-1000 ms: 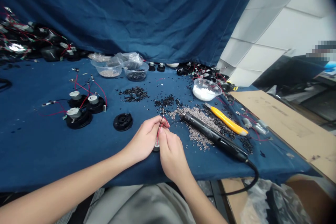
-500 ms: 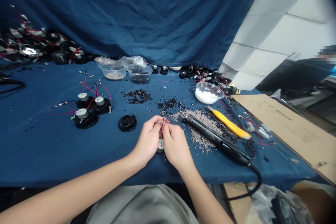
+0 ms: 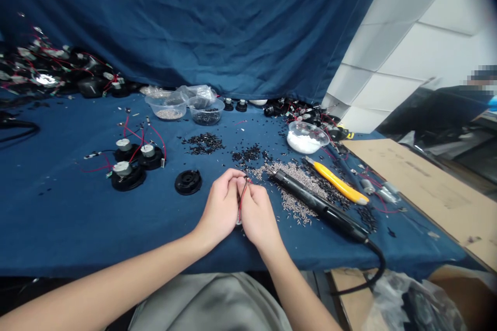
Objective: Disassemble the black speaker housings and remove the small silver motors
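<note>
My left hand (image 3: pixel 220 207) and my right hand (image 3: pixel 259 213) are pressed close together near the table's front edge. Their closed fingers grip the red and black wires (image 3: pixel 243 197) of a small motor, which is mostly hidden between the palms. Left of my hands lies a round black part (image 3: pixel 188 182). Farther left, three black bases with silver motors and red wires stand together, the front one (image 3: pixel 122 168) nearest. To the right of my hands rests a black electric screwdriver (image 3: pixel 318 204) on a spread of small screws (image 3: pixel 297 209).
A yellow cutter (image 3: pixel 339 182) lies behind the screwdriver. Clear bowls (image 3: pixel 169 106) (image 3: pixel 206 111) stand at the back, and a bowl of white material (image 3: pixel 306 139) at the right. Wired parts (image 3: pixel 58 70) are heaped at the back left. Cardboard (image 3: pixel 419 176) covers the right side.
My hands have drawn closer together over the motor, so less of it shows. The wire ends have dropped lower between my fingers.
</note>
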`<state>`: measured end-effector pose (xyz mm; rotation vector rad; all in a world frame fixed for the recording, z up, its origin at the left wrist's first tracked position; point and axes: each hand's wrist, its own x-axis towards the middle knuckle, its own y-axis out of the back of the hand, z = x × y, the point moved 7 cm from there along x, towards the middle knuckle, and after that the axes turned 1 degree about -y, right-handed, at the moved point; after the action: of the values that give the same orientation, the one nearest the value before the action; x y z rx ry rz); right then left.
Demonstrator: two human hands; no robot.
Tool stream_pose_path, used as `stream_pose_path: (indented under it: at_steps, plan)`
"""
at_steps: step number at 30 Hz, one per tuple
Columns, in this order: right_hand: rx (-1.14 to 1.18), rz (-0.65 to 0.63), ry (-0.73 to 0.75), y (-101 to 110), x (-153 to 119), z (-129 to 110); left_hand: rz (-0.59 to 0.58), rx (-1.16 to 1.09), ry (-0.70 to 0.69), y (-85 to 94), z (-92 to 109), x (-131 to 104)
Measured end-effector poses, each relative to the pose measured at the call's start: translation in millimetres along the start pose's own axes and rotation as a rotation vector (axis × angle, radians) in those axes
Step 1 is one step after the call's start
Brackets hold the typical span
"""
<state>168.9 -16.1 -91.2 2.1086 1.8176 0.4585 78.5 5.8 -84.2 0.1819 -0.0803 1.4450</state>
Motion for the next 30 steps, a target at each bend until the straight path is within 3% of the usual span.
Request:
stream_pose_path:
  at_steps: [9, 30]
  plan:
    - [0.148, -0.060, 0.078, -8.4, 6.3, 0.5, -0.032, 0.064, -0.042, -0.2, 4.0, 3.3]
    - [0.047, -0.053, 0.102, -8.3, 12.1, 2.0, 0.014, 0.137, -0.095, 1.8, -4.0, 4.8]
